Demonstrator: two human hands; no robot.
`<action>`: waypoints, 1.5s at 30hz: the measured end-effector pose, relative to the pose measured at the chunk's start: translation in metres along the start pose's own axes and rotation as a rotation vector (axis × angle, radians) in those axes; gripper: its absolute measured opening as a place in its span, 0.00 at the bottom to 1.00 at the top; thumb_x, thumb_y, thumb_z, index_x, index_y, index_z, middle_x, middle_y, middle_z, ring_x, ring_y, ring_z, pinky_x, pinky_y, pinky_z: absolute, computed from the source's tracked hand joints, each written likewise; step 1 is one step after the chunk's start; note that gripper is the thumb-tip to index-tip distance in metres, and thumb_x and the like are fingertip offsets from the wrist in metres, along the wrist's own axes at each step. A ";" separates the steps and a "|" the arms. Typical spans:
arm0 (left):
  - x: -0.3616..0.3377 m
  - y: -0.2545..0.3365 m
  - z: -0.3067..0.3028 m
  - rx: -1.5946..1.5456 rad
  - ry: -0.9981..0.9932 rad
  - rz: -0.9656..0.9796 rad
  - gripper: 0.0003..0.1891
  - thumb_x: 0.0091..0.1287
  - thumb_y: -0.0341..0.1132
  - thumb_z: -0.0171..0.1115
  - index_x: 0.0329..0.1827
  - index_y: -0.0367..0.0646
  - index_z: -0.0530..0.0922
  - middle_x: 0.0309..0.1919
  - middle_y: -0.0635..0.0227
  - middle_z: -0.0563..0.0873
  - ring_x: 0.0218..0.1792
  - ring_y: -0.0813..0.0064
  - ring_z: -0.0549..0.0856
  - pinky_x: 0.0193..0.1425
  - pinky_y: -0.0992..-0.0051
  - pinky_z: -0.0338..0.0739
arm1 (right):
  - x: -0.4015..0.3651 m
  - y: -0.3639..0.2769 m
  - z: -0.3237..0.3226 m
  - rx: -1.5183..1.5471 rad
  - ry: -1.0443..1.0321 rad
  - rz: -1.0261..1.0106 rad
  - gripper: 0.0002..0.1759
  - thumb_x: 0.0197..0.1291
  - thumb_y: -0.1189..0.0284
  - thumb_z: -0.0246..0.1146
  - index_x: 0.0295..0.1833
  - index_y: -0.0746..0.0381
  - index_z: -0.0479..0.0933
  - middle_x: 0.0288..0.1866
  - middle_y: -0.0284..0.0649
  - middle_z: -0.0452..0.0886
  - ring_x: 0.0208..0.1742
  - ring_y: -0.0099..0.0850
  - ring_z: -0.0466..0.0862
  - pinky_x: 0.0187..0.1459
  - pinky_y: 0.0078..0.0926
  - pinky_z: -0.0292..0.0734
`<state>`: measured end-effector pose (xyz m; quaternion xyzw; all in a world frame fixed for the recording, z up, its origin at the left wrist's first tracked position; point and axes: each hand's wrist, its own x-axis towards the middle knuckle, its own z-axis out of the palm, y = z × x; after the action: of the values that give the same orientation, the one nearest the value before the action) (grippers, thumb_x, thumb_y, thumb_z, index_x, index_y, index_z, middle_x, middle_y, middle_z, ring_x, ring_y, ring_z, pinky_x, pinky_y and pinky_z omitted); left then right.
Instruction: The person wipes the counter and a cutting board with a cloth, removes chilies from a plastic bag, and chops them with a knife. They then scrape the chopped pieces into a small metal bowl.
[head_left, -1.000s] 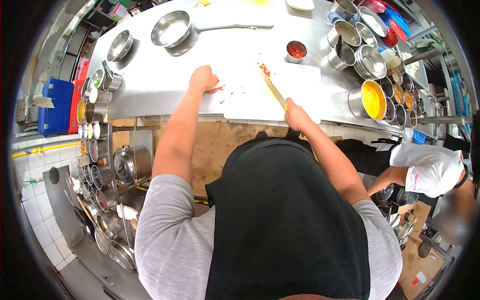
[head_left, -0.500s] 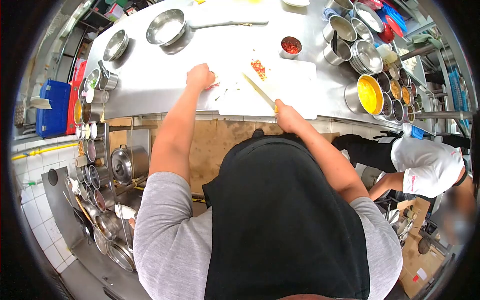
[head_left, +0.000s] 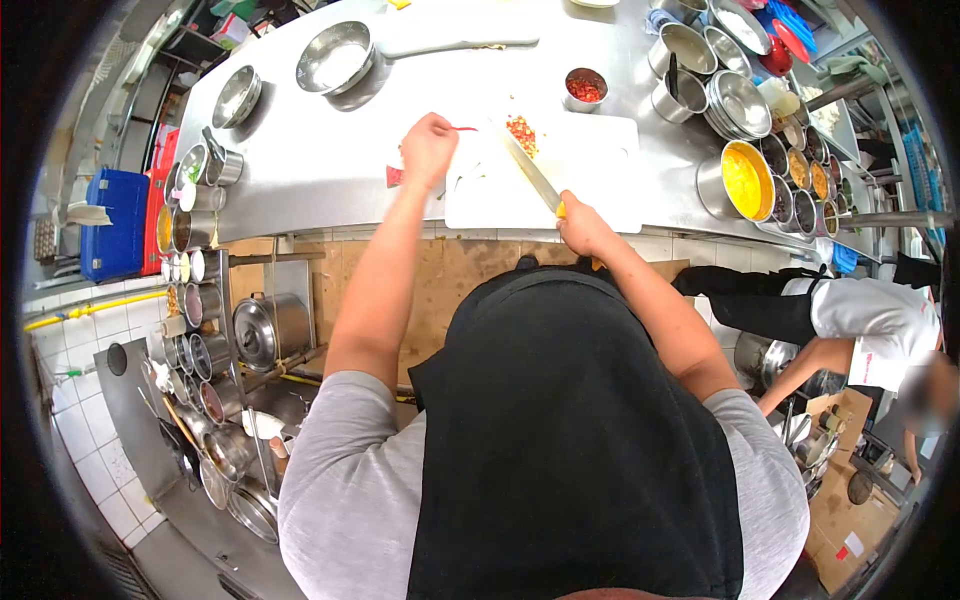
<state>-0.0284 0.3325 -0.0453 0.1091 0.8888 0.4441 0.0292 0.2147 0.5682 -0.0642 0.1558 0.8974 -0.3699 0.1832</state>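
Observation:
My left hand (head_left: 430, 148) is closed on a thin red chili pepper (head_left: 463, 128), whose tip sticks out to the right over the board's upper left edge. In my right hand (head_left: 586, 226) is the yellow handle of a knife (head_left: 532, 170). Its long blade points up and left across the white cutting board (head_left: 600, 165). A small pile of chopped chili (head_left: 521, 132) lies just right of the blade's tip. Beside my left wrist is a red item (head_left: 395, 177), partly hidden and too small to name. Beyond the board stands a metal cup (head_left: 584, 92) of chopped red chili.
Two metal bowls (head_left: 335, 58) and a second board (head_left: 400, 45) are on the steel table's far side. At right stand a pot of yellow liquid (head_left: 742, 183) and several metal containers. More containers (head_left: 205, 165) line the left. A co-worker (head_left: 870, 320) bends at the right.
My left hand has moved right and slightly up, and now has a red chili pepper in it. The knife stays in my right hand. The co-worker has shifted to the right.

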 end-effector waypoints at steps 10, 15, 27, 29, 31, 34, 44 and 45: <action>-0.045 -0.027 0.065 0.202 -0.016 0.417 0.04 0.67 0.27 0.71 0.42 0.40 0.90 0.39 0.49 0.89 0.45 0.41 0.89 0.53 0.45 0.84 | -0.018 -0.008 -0.012 -0.022 -0.020 0.028 0.20 0.76 0.72 0.64 0.66 0.68 0.69 0.53 0.72 0.89 0.59 0.70 0.88 0.62 0.63 0.82; -0.036 -0.021 0.063 0.251 -0.115 0.413 0.02 0.70 0.27 0.69 0.42 0.41 0.87 0.38 0.51 0.88 0.47 0.45 0.89 0.53 0.49 0.84 | -0.032 -0.011 -0.019 -0.116 0.022 0.021 0.18 0.75 0.74 0.64 0.65 0.67 0.69 0.52 0.67 0.90 0.58 0.68 0.89 0.61 0.62 0.83; -0.027 -0.009 0.063 0.342 -0.261 0.405 0.05 0.66 0.24 0.61 0.41 0.41 0.85 0.39 0.49 0.86 0.45 0.40 0.89 0.52 0.44 0.83 | -0.059 -0.061 -0.047 -0.392 -0.077 0.112 0.21 0.74 0.80 0.55 0.70 0.67 0.70 0.58 0.65 0.89 0.60 0.64 0.91 0.60 0.61 0.86; -0.027 -0.011 0.064 0.347 -0.278 0.402 0.05 0.67 0.25 0.61 0.41 0.42 0.84 0.39 0.51 0.86 0.46 0.43 0.88 0.53 0.46 0.83 | -0.038 -0.040 -0.024 -0.356 -0.047 0.064 0.21 0.74 0.80 0.55 0.71 0.67 0.70 0.57 0.64 0.90 0.59 0.64 0.91 0.60 0.62 0.86; -0.025 -0.010 0.064 0.361 -0.291 0.394 0.05 0.66 0.24 0.60 0.39 0.41 0.84 0.37 0.50 0.85 0.45 0.43 0.88 0.52 0.46 0.82 | -0.023 -0.033 -0.013 -0.362 -0.024 0.037 0.21 0.74 0.80 0.55 0.70 0.67 0.70 0.56 0.64 0.90 0.59 0.64 0.91 0.60 0.62 0.86; -0.025 -0.013 0.063 0.340 -0.303 0.386 0.07 0.66 0.23 0.61 0.42 0.42 0.85 0.42 0.48 0.87 0.45 0.38 0.89 0.53 0.43 0.83 | -0.027 -0.042 -0.020 -0.377 -0.022 0.016 0.20 0.74 0.80 0.55 0.69 0.68 0.70 0.54 0.65 0.91 0.58 0.65 0.91 0.59 0.62 0.86; -0.027 -0.015 0.060 0.285 -0.247 0.418 0.08 0.65 0.23 0.62 0.41 0.43 0.86 0.38 0.49 0.87 0.42 0.41 0.89 0.50 0.45 0.84 | -0.012 -0.038 -0.013 -0.353 -0.005 -0.024 0.17 0.73 0.81 0.56 0.66 0.69 0.71 0.53 0.65 0.91 0.58 0.64 0.91 0.60 0.61 0.86; -0.028 -0.017 0.060 0.282 -0.229 0.433 0.08 0.65 0.23 0.62 0.41 0.43 0.87 0.37 0.49 0.86 0.42 0.41 0.89 0.49 0.45 0.84 | -0.014 -0.044 -0.017 -0.350 -0.003 -0.023 0.17 0.73 0.81 0.56 0.66 0.69 0.71 0.53 0.65 0.91 0.58 0.64 0.91 0.60 0.61 0.86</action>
<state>0.0054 0.3638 -0.0962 0.3490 0.8886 0.2970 0.0182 0.2053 0.5485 -0.0202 0.1109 0.9496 -0.2102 0.2045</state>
